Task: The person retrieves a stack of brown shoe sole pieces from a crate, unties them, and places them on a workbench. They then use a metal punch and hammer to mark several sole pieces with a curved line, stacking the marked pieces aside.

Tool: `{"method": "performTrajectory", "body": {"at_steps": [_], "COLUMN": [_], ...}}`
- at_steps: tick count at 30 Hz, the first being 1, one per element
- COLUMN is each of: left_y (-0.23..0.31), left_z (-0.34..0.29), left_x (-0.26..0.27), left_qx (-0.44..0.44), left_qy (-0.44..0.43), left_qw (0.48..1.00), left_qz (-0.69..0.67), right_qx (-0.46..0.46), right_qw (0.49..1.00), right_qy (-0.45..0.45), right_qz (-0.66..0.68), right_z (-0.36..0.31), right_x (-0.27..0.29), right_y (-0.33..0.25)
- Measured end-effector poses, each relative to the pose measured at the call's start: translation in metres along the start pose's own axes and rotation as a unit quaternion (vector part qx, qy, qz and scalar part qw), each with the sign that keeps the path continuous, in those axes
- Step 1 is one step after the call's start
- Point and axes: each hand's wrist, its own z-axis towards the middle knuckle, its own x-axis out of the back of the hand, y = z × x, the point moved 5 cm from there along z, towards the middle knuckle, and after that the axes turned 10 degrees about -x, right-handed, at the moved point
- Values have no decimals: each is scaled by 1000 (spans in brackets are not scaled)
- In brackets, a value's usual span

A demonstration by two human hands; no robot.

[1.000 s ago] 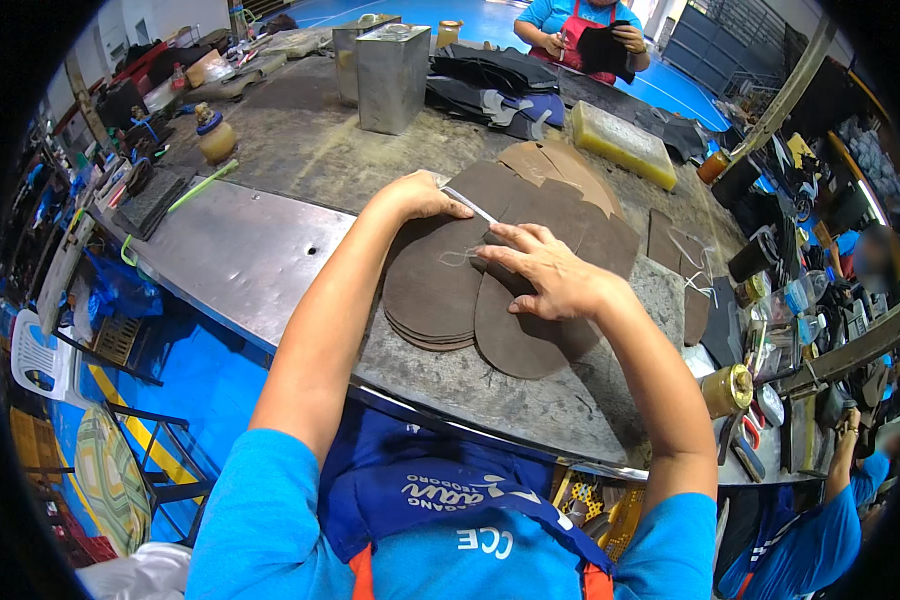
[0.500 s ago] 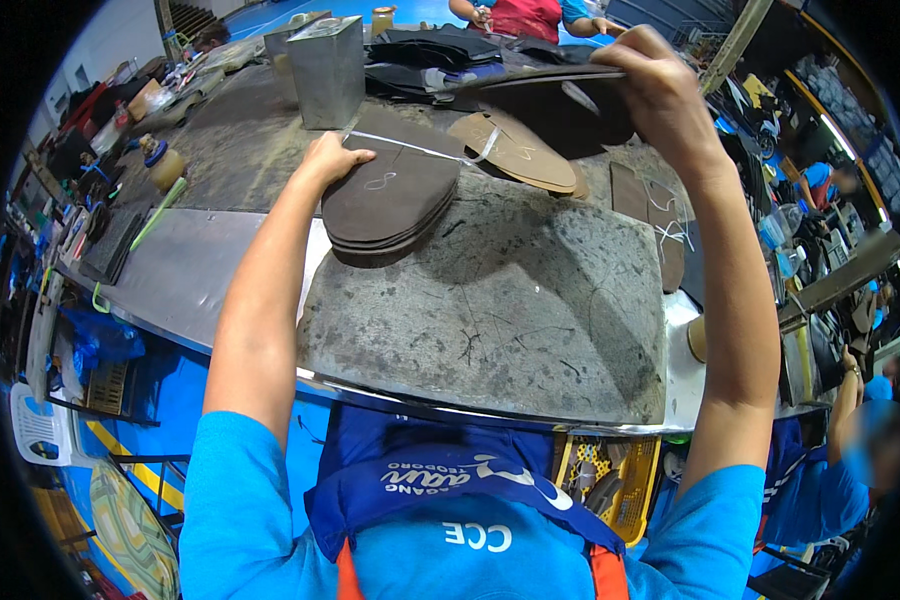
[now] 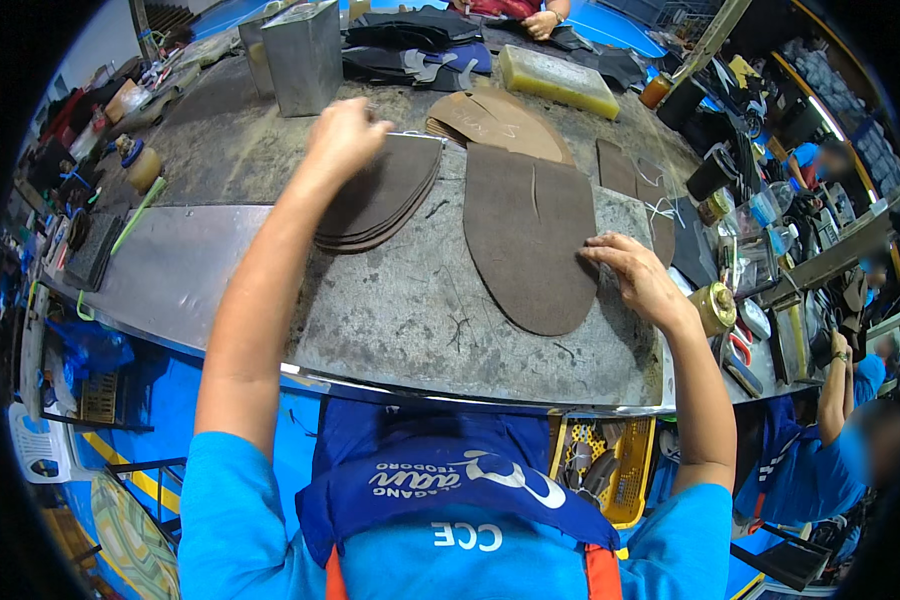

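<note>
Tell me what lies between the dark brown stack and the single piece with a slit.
In the head view, only the stained grey slab shows between the stack and the slit piece; tan pieces lie beyond the gap.

"How does the left hand [image 3: 347, 140] look?"
"Slightly blurred, its fingers curled, the left forearm [image 3: 255, 300] stretched far forward."
"And the right hand [image 3: 647, 282]?"
"Nearer the body, back upward, fingers loosely extended and pointing left. The right forearm [image 3: 706, 395] leans slightly left, elbow bent; the arms are well apart."
</note>
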Motion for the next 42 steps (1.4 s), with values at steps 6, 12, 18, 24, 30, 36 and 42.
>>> {"method": "performTrajectory", "body": {"at_steps": [6, 12, 18, 24, 30, 36, 42], "left_y": [76, 64, 71, 107, 110, 92, 92], "left_z": [-12, -19, -30, -31, -24, -26, -18], "left_x": [-63, -75, -61, -72, -78, -53, -34], "left_qx": [13, 137, 113, 30, 23, -34, -14], "left_qy": [-250, -243, -239, -197, -154, -216, -93], "left_qw": [953, 896, 928, 975, 976, 971, 966], "left_qz": [-169, -346, -262, -97, -155, -91, -241], "right_qx": [-43, -143, -96, -176, -480, -437, -559], "right_qw": [998, 969, 988, 905, 872, 879, 762], "right_qy": [47, 1, -55, 179, 93, 184, -223], "right_qz": [6, -202, 108, 344, -36, -56, -237], "right_z": [41, 80, 95, 48, -12, -102, -214], "right_x": [-31, -64, -4, 78, 53, 85, 46], "right_y": [-74, -112, -41, 107, 196, 179, 233]}}
